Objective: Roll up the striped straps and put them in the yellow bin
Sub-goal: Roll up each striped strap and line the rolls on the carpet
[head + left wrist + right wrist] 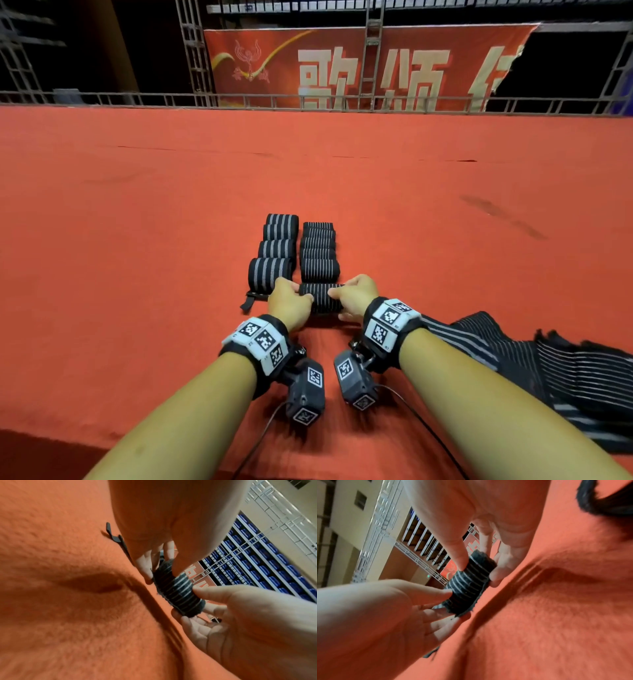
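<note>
A rolled black strap with thin white stripes [322,298] lies crosswise on the red carpet in front of me. My left hand [290,301] grips its left end and my right hand [354,295] grips its right end, each pinching it between thumb and fingers. In the left wrist view the roll [178,592] sits between both hands just above the carpet; the right wrist view shows the same roll [469,586]. Beyond it lie two columns of finished rolls, wide-striped on the left [277,246] and thin-striped on the right [318,251]. No yellow bin is in view.
A heap of unrolled striped straps [548,370] lies on the carpet at my right. A loose black strap end [248,302] sticks out left of my left hand. A metal railing [308,101] and red banner close off the far edge of the carpet.
</note>
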Tool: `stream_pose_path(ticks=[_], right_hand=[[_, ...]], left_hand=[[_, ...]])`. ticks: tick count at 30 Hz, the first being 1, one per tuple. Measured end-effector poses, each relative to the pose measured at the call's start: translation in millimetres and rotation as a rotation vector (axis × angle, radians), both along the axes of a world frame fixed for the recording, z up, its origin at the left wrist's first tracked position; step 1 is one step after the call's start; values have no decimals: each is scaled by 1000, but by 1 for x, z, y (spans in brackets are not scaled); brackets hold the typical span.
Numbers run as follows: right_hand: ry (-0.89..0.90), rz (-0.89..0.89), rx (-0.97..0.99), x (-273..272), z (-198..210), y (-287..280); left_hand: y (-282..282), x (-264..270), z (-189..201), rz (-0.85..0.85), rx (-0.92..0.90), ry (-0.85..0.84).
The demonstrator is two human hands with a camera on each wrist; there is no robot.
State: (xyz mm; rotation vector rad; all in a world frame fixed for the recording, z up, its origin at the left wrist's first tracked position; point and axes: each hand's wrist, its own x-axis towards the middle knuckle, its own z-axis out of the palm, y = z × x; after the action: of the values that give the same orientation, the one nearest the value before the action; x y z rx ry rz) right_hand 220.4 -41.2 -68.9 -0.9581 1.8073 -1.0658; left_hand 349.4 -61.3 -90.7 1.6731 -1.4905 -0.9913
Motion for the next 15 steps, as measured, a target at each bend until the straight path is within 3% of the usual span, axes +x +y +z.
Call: stream_pose_path(ticks=[3, 5, 15], right_hand=[[361, 93, 24, -1, -13, -15], [480, 161, 11, -5, -18, -26], [530, 196, -64, -12, -26, -80]], left_hand=[[-7, -6, -11, -9, 3, -104], [-14, -11, -16, -31, -8, -114], [-52, -25, -19, -106, 5, 11]])
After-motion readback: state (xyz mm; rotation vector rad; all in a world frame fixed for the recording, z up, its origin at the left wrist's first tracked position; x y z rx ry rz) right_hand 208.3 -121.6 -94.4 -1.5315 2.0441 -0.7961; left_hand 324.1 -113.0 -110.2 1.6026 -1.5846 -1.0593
